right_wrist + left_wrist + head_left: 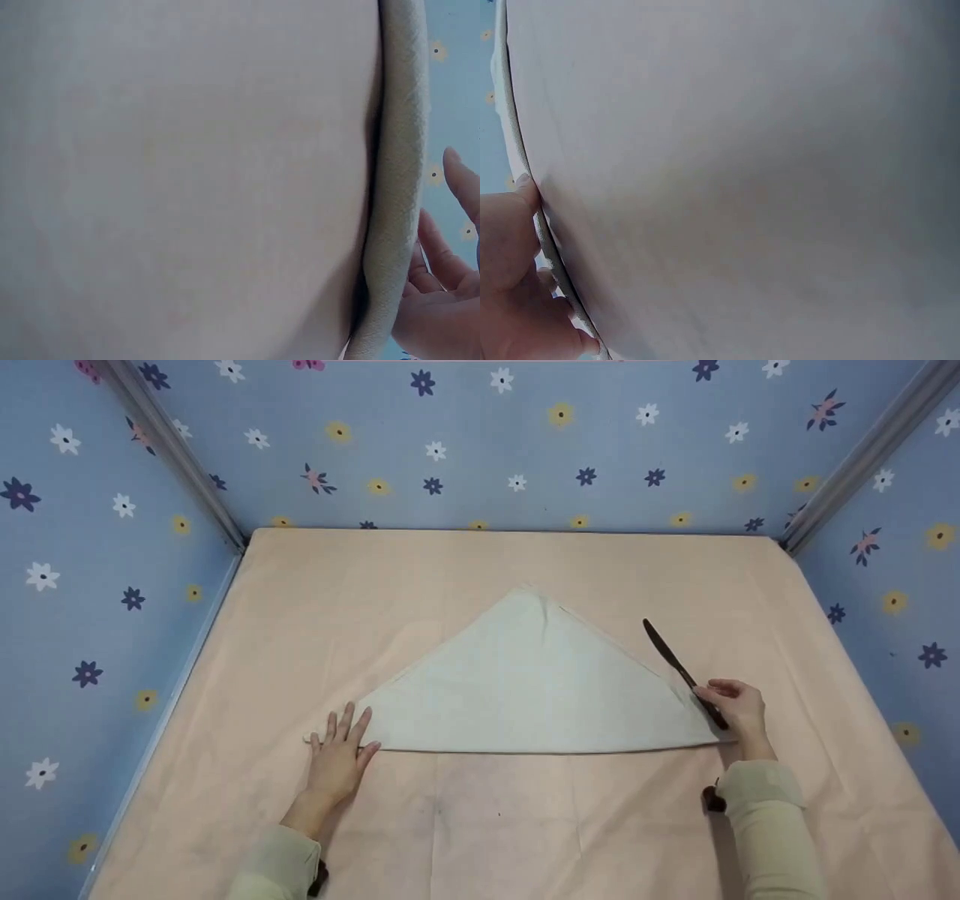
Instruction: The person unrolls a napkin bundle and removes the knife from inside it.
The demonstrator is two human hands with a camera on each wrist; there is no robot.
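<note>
A pale green cloth napkin [517, 682], folded to a triangle, lies with its long folded edge towards me and its peak away. My left hand [337, 761] rests on its left corner, fingers spread and nearly straight; in the left wrist view the thumb reaches the folded edge. A dark table knife [667, 654] lies slanted near the right corner, its lower end over the cloth. My right hand [739, 711] is beside that lower end, a fingertip overlapping the knife. The right wrist view shows the thumb apart from the fingers beyond the cloth's thick edge [401, 150]; the knife is hidden there.
A peach cloth [480, 825] with light creases covers the table. Blue flowered panels [480, 450] stand at the back and both sides, with grey posts [176, 454] at the rear corners. A dark device [714, 799] is on the right wrist.
</note>
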